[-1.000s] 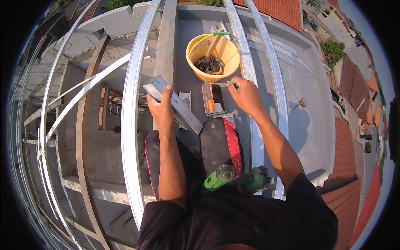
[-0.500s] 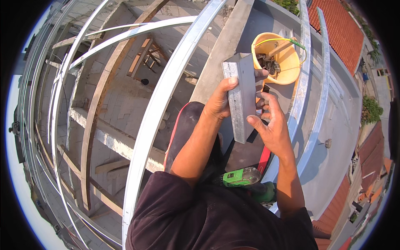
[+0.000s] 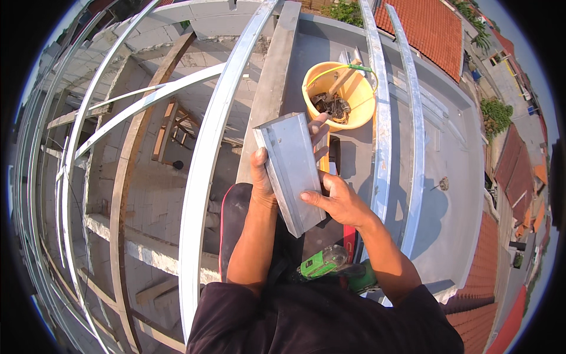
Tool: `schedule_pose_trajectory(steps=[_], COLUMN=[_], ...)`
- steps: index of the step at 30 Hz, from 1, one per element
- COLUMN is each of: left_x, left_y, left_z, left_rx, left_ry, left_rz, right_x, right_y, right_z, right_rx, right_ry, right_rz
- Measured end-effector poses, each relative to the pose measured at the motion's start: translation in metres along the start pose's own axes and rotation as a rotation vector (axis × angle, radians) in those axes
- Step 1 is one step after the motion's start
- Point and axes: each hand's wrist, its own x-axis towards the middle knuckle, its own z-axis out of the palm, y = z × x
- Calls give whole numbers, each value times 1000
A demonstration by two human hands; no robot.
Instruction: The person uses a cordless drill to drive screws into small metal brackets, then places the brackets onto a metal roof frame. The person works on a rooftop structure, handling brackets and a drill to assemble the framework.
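Observation:
A short length of grey metal channel [image 3: 293, 168] is tilted in front of my chest, its broad ridged face toward me. My left hand [image 3: 263, 178] grips it by the left edge, thumb on that side and fingertips showing past the far right edge. On the lower right, my right hand [image 3: 345, 205] clasps the same piece, thumb pressed flat on the face and the other fingers partly hidden behind it. Below the channel, a green cordless power tool [image 3: 321, 263] lies against my lap.
Beyond my hands stands a yellow bucket [image 3: 358, 97] with a wooden-handled tool and dark small pieces inside. Long metal beams [image 3: 209, 159] run past me on both sides. Left of me, timber beams [image 3: 125, 186] cross a deep drop. A grey concrete roof slab [image 3: 451, 194] lies right.
The channel has turned so its broad face shows, and it sits lower and further left in view. My right hand, earlier with fingers spread beside it, now holds it. The view has shifted right.

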Motion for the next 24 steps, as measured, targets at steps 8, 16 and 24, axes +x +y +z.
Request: schedule_pose_trajectory(steps=[8, 16, 24], left_x=[0, -3, 6], left_y=[-10, -1, 15], left_z=[-8, -14, -19], left_rx=[204, 296, 135], left_ry=[239, 709, 696], left_rz=[-356, -276, -40], right_x=[-13, -65, -169], right_y=[-41, -32, 27], right_z=[6, 36, 6], right_rx=[-229, -529, -867], right_ry=[580, 439, -88], right_rz=[-242, -364, 100])
